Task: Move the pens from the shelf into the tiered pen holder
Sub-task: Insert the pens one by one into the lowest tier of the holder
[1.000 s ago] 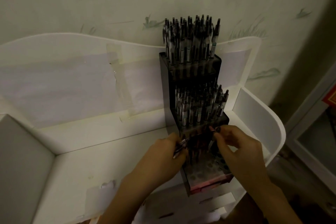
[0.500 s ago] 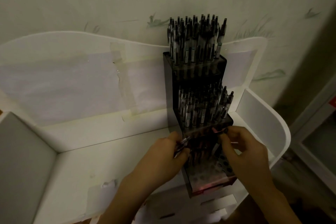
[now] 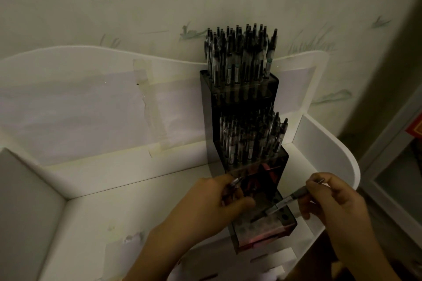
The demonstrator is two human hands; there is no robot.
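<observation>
- White shelf [image 3: 137, 201], seen from above, with a raised back panel; strips of tape [image 3: 153, 107] hold a pale sheet against that panel at the left.
- Left hand [image 3: 212, 207], fingers curled around a small bundle of pens [image 3: 235, 183], held just beside the lowest tier.
- Tiered pen holder [image 3: 239, 89], dark and translucent, standing on the shelf right of centre in three steps; upper pens [image 3: 239, 52] fill the top tier and middle pens [image 3: 251, 139] fill the second, all upright.
- Lowest tier [image 3: 262, 228]: rows of holes visible, mostly unfilled.
- Single pen [image 3: 283, 203], tilted, its tip over the holes of the lowest tier.
- Right hand [image 3: 331, 201], pinching the upper end of that single pen.
</observation>
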